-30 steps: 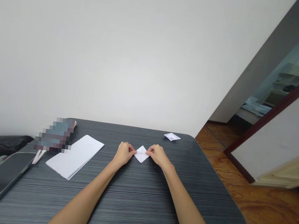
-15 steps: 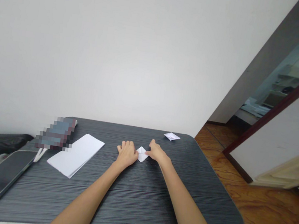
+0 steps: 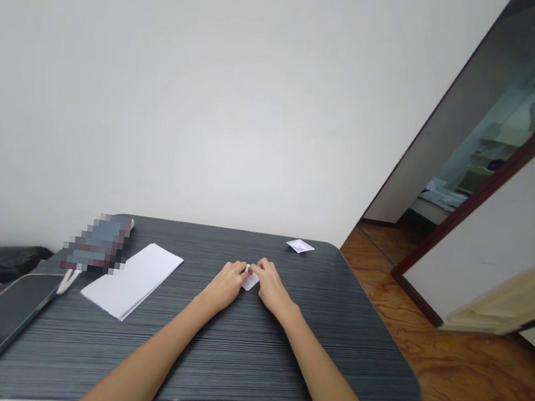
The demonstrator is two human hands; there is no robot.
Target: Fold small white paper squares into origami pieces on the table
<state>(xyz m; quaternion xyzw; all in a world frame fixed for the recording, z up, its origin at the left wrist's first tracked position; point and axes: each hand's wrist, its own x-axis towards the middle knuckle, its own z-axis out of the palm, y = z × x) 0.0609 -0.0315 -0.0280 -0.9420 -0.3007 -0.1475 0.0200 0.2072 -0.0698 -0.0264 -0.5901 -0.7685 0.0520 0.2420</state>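
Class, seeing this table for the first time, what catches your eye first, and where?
The eye likely goes first to the left hand and right hand, both touching a small folded paper near the middle of the dark table. Next come the white sheets to their left, and a diamond-shaped paper near the table's far right corner.

open tabletop at right, paper stack left

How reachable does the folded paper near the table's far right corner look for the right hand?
Likely yes: only tabletop appears between the right hand and the folded paper, though that hand is occupied with another paper piece.
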